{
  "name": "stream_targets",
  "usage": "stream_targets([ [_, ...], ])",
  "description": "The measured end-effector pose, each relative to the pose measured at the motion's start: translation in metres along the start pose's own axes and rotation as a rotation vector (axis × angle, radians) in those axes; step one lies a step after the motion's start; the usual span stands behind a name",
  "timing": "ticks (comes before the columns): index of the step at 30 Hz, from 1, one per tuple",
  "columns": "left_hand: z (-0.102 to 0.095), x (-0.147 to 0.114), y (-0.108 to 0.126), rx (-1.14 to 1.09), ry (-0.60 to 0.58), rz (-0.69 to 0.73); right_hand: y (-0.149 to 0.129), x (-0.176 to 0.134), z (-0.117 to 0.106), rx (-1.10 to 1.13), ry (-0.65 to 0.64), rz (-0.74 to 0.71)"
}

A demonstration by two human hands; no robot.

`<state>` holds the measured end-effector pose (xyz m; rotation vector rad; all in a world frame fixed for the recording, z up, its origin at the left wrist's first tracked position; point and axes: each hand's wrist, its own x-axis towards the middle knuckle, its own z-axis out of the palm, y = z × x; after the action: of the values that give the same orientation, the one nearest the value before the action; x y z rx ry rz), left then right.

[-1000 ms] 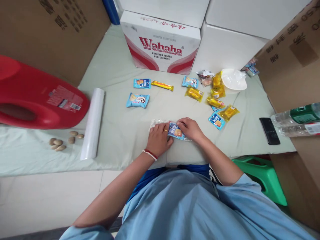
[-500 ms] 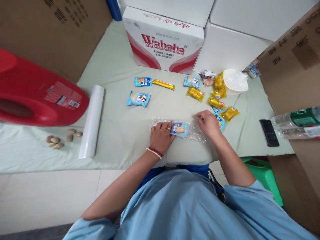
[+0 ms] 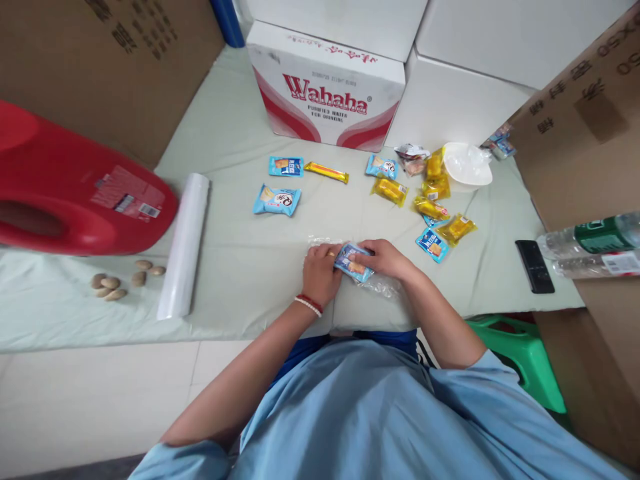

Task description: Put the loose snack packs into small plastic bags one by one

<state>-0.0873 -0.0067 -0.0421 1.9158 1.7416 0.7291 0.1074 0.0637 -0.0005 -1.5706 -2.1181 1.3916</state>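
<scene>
A blue snack packet (image 3: 354,264) with a biscuit picture lies at a slant on a clear plastic bag (image 3: 384,287) near the table's front edge; whether it is inside the bag I cannot tell. My left hand (image 3: 321,272) is closed round the packet's left end, with crumpled plastic showing behind the knuckles. From the right, my right hand (image 3: 384,259) grips the same packet, fingers across its top face. Right of my hands lie another blue packet (image 3: 433,245) and several yellow-wrapped snacks (image 3: 390,190).
Two blue packets (image 3: 277,199) and a yellow stick snack (image 3: 327,173) lie further back. A white bowl (image 3: 470,179), phone (image 3: 535,266) and bottles (image 3: 595,237) are right; a plastic roll (image 3: 184,247), walnut-like nuts (image 3: 111,283) and red jug (image 3: 80,193) left. Boxes (image 3: 327,93) stand behind.
My right hand has moved left from beside the bag onto the packet. The packet has turned from lying level to a slant, and the bag's right part is more crumpled.
</scene>
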Motion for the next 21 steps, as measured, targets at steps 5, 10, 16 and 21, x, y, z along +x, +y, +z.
stream_targets([
  [5, -0.007, -0.002, 0.002, -0.489, 0.042, 0.074, -0.008, -0.015, 0.005, 0.688, -0.080, -0.052],
  [10, -0.015, -0.002, 0.011, -0.799, 0.032, -0.063, -0.019, -0.027, 0.016, 0.972, -0.113, 0.011],
  [16, -0.015, -0.013, 0.026, -0.926, 0.026, -0.090, -0.024, -0.027, 0.040, 0.957, 0.303, -0.027],
  [21, -0.021, -0.019, 0.041, -1.225, -0.100, -0.228, -0.023, -0.033, 0.049, 0.554, 0.477, -0.147],
])
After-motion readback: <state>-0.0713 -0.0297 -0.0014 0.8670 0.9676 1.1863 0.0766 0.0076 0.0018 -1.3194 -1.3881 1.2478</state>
